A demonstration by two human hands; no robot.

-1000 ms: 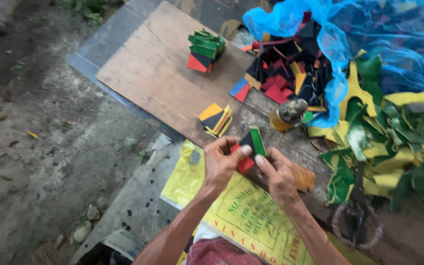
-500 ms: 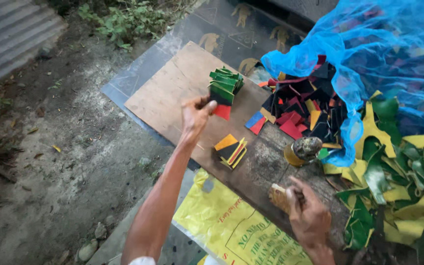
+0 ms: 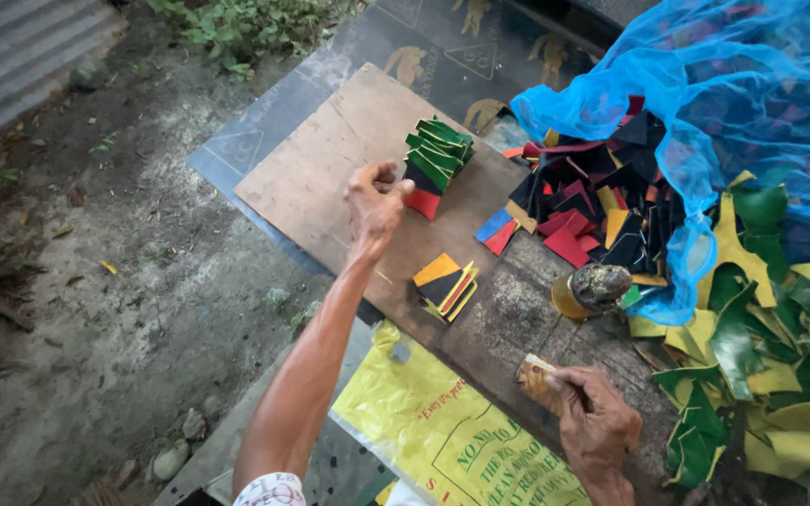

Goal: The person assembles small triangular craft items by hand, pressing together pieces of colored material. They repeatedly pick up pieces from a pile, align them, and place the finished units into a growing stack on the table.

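At the centre of the frame, the left hand [image 3: 374, 201] is held loosely curled beside the green stack [image 3: 438, 155], gripping nothing. At lower right, a small brush [image 3: 541, 382] is clamped in the right hand [image 3: 597, 426] on the wooden board [image 3: 330, 169].

A pale brown wooden board [image 3: 330, 178] lies on a dark grey bench [image 3: 508, 328]. On the board sits a stack of pieces [image 3: 435, 161], bright green on top, black and red beneath. A smaller stack [image 3: 444, 284] shows orange, black, red and yellow. A blue-and-red piece [image 3: 496, 230] lies alone. The loose heap [image 3: 592, 206] mixes black, red and yellow, under bright blue netting [image 3: 705, 103]. Offcuts [image 3: 761, 356] are dark green and yellow. A yellow sack [image 3: 424, 436] bears green print. The block [image 3: 541, 382] in the right hand [image 3: 597, 426] is tan. The ground [image 3: 96, 281] is grey-brown.
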